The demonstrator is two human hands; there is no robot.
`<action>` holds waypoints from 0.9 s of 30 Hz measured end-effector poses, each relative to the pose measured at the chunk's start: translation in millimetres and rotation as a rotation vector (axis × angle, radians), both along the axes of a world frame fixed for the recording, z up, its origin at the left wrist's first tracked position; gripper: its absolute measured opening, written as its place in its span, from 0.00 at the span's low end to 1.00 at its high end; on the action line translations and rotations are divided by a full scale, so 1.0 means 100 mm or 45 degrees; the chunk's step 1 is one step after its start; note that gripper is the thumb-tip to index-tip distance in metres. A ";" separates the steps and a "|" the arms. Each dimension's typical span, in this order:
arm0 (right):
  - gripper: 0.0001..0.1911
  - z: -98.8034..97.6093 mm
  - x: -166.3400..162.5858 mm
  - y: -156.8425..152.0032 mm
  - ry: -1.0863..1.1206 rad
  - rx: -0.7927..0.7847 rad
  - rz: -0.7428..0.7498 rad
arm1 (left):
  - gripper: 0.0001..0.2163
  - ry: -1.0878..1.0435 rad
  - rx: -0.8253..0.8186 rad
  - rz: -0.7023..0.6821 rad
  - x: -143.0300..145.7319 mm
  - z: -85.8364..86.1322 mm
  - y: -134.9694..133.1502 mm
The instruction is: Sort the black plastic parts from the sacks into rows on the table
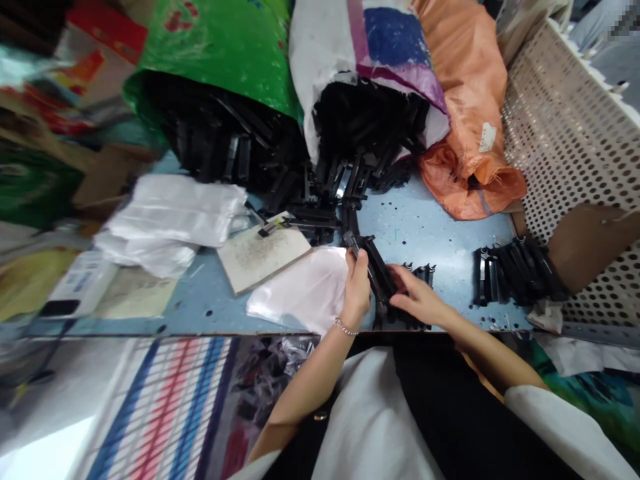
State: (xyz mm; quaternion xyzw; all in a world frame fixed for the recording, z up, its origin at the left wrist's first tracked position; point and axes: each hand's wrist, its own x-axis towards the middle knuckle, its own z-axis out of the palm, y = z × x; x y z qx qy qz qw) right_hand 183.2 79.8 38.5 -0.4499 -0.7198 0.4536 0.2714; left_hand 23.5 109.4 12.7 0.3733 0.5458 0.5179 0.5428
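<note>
My left hand (357, 288) is closed around a bundle of long black plastic strips (376, 267) that slants across the near edge of the blue table (430, 233). My right hand (419, 297) lies on the lower end of the same bundle, fingers curled over it. A clear plastic bag (305, 288) lies flat just left of my left hand. More black parts stand in a short row (423, 272) behind my right hand.
A green sack (225, 60) and a white sack (350, 73) spill black strips onto the table's far side. An orange sack (465, 133) and a perforated white basket (575, 147) stand at the right. A stack of black parts (515, 272) sits beside the basket. Crumpled white bags (170, 220) lie left.
</note>
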 end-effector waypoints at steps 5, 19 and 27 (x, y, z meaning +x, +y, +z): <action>0.31 0.07 0.47 -0.08 -0.071 -0.006 -0.547 | 0.30 0.141 0.142 -0.344 0.12 -0.05 -0.06; 0.30 -0.26 3.01 -0.55 -0.858 0.522 -1.456 | 0.26 1.588 0.412 -0.171 -0.91 -0.05 1.20; 0.36 0.04 2.84 -0.44 -1.052 0.578 -1.483 | 0.21 1.331 0.611 -0.279 -1.32 0.28 1.24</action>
